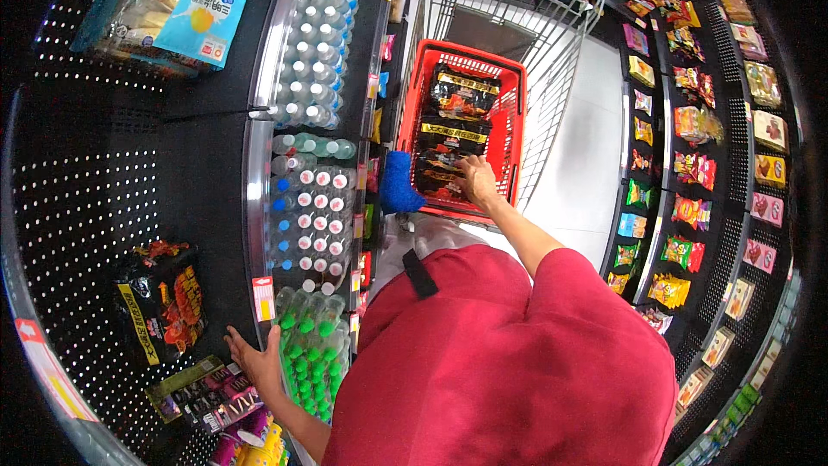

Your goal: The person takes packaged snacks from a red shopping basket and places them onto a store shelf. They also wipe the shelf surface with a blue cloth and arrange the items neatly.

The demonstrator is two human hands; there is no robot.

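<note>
My right hand (477,180) reaches into a red plastic shopping basket (522,110), with its fingers on or just over a black food package (440,178); whether it grips the package I cannot tell. Several such black packages with yellow bands lie in the basket, which sits at the near end of a metal shopping cart (569,45). My left hand (259,357) is spread with nothing in it at the edge of a black shelf on the left. Close by are dark and pink packets (217,395) and another black package (162,304) with a yellow band.
Shelves of bottled drinks (317,226) stand between the left shelf and the cart. A blue fuzzy object (400,184) is at the basket's left corner. Bread packs (149,6) lie on the upper left shelf. Snack packets (695,171) line the right shelves, across a pale floor (582,142).
</note>
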